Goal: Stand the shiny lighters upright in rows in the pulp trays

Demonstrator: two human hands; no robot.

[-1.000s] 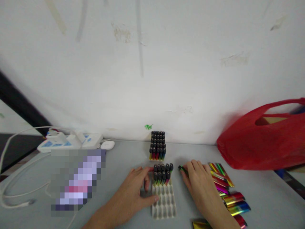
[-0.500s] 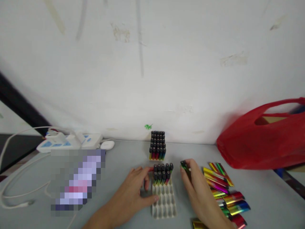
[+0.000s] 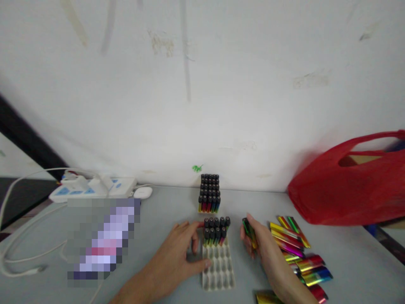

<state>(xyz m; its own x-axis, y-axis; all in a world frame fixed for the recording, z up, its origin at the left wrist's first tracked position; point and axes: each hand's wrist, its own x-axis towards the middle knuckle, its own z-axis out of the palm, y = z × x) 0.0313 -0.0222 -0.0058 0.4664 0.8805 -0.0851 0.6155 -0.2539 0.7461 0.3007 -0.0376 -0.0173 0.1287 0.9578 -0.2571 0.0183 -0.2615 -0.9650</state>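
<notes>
A pale tray (image 3: 218,276) with rows of hollows lies on the grey table, its far rows filled with upright black-topped lighters (image 3: 215,230). My left hand (image 3: 177,257) rests at the tray's left side, fingers apart, thumb on its edge and index finger by the far row. To the right of the tray, my right hand (image 3: 262,242) is closed on a green and gold lighter (image 3: 249,232) with a black top. Behind the tray stands a full block of similar lighters (image 3: 209,192). Loose shiny lighters (image 3: 311,270) lie to the right of my right hand.
A red bag (image 3: 341,190) sits at the right against the white wall. On the left are a white power strip (image 3: 95,188) with cables, a small white case (image 3: 143,193) and a blurred-out phone-like object (image 3: 107,240).
My right hand has turned and shifted slightly to the right, so more of the held lighter shows. My left hand has stayed in place.
</notes>
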